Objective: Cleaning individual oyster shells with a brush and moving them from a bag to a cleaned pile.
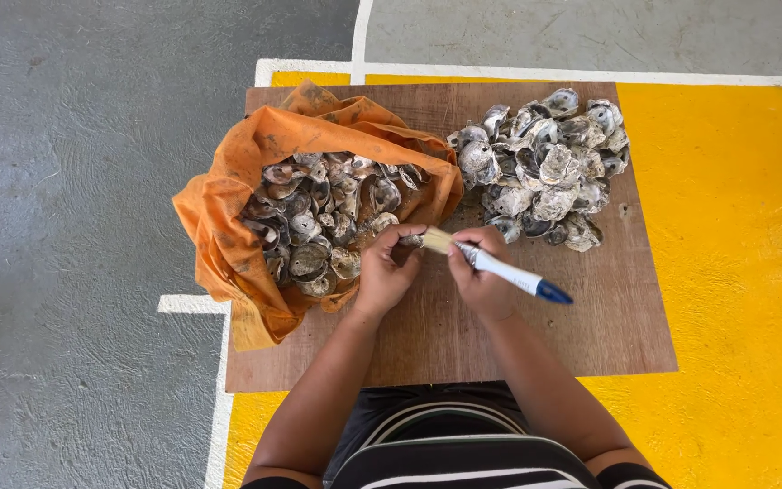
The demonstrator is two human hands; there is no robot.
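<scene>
Mid-frame, left hand point(386, 272) pinches a small shell point(412, 241), right hand point(481, 272) grips a brush point(500, 267) against it, between orange bag point(228, 235) and loose shell pile point(545, 167).

From my remote seat I see no labels, signs or screens. The only package is an orange cloth sack point(228, 226), lying open on the wooden board point(590, 326) at about ten o'clock from the picture's centre. It is crumpled, stained with dark smudges, its mouth folded back in a rough ring around a heap of grey shells point(319, 217) that fills it.
</scene>
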